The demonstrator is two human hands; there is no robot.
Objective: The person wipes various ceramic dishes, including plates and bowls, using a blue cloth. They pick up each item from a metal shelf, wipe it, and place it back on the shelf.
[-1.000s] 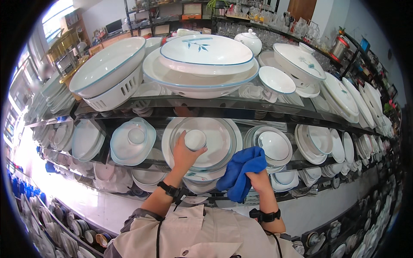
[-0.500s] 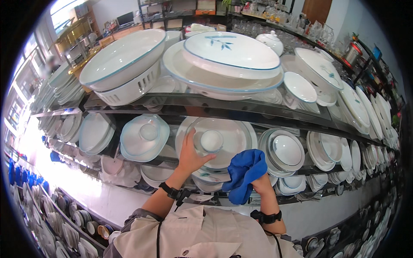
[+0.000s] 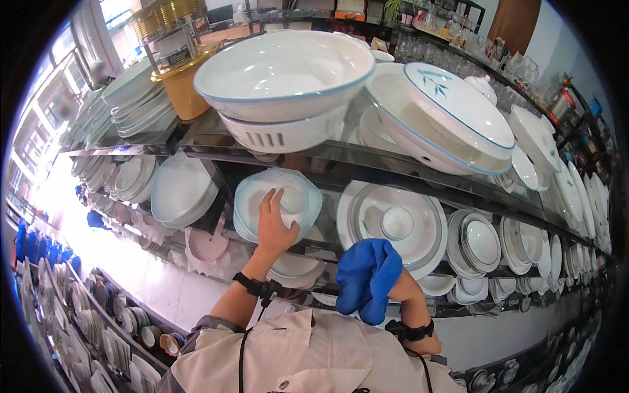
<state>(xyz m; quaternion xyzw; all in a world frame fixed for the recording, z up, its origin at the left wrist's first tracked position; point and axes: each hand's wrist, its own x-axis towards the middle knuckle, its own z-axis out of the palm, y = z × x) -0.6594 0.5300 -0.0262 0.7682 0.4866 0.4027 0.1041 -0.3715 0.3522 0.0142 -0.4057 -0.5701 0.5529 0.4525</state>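
The person's left hand (image 3: 276, 224) is hovering with fingers and thumb apart at a small white cup (image 3: 293, 200), contact being hard to tell, that is sitting on a blue-rimmed dish (image 3: 251, 202) beneath a big bowl (image 3: 285, 69), while the right hand (image 3: 400, 287) is clutching a bunched blue cloth (image 3: 365, 278).

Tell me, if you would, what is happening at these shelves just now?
A person's left hand, fingers spread, is at a small round white ceramic bowl in a rounded-square white ceramic dish with a pale blue edge; whether it touches the bowl is unclear. The right hand, partly hidden, holds a bunched blue fabric cloth, apart from that dish.
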